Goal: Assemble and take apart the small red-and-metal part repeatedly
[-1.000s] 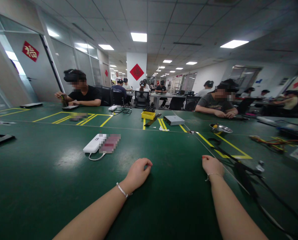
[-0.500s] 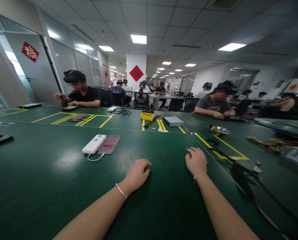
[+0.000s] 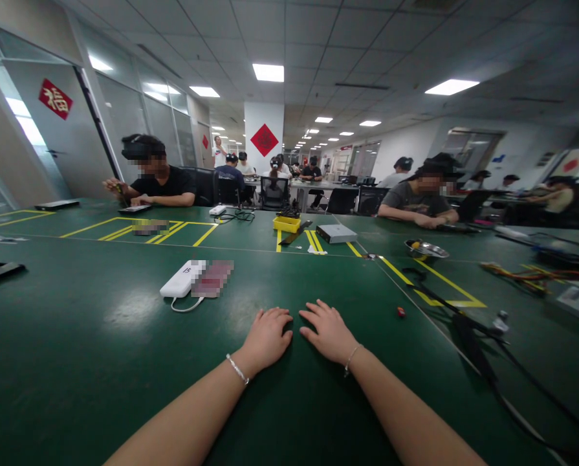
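My left hand (image 3: 268, 340) lies palm down on the green tabletop (image 3: 124, 388), its fingers stretched forward and holding nothing. Just to its right, my right hand (image 3: 328, 331) rests flat with the fingers spread, also without anything in it. A small gap separates the fingertips of the two hands. To the right of my right hand lies a small red object (image 3: 400, 312), too small to name. Ahead and to the left sits a white power bank (image 3: 182, 279), with a short white cable (image 3: 187, 309) looping from it toward a blurred-out flat rectangular object (image 3: 213, 279) beside it.
Black cables (image 3: 478, 356) run along the right side. Farther back are a yellow bin (image 3: 286, 224), a grey metal box (image 3: 336, 233) and a shiny metal bowl (image 3: 427, 249). Two people sit across the table, one at the left (image 3: 160, 188), one at the right (image 3: 418, 200).
My right hand has moved left, close to my left hand. The small red object now shows on the table where my right hand was. My left hand stays in about the same place.
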Available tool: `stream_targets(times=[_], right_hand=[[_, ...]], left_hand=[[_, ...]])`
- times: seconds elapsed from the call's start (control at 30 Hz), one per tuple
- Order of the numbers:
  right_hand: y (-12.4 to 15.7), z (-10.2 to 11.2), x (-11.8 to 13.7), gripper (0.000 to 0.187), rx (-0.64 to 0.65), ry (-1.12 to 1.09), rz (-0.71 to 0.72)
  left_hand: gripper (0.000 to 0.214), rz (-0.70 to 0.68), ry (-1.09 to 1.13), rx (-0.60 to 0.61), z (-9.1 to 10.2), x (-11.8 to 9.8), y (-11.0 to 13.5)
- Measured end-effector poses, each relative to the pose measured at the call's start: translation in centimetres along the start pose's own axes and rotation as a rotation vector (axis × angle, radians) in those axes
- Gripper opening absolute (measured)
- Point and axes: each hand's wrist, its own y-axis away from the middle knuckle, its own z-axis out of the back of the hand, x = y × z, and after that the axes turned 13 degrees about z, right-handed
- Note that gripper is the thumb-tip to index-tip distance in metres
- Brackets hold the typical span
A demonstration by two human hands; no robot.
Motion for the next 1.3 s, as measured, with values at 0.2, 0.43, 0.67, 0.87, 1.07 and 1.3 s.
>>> stream_targets(times=[0.2, 0.43, 0.67, 0.87, 1.07, 1.3], right_hand=[[2.4, 5.1, -6.9, 0.038, -0.287, 0.41, -0.527], [6.4, 5.9, -12.4, 0.05, -0.231, 0.339, -0.964], [6.8, 6.4, -13.8, 0.037, -0.154, 0.269, -0.958], [6.9, 6.7, -13.3, 0.038, -0.152, 0.246, -0.988], [6.6, 6.6, -12.9, 0.043, -0.228, 0.27, -1.0], [2.6, 5.8, -7.3, 0.032, -0.389, -0.084, -0.655]], left_hand=[[0.027, 0.031, -0.012, 0.052, 0.6, -0.2, -0.1], [0.027, 0.023, 0.012, 0.038, 0.5, -0.1, 0.0], [0.026, -0.001, 0.031, 0.026, 0.7, 0.0, 0.0], [0.026, -0.008, 0.035, 0.031, 0.7, 0.1, 0.0], [0.025, -0.002, 0.02, 0.029, 0.4, 0.2, -0.1], [0.027, -0.01, 0.091, 0.03, 0.7, 0.0, 0.0]])
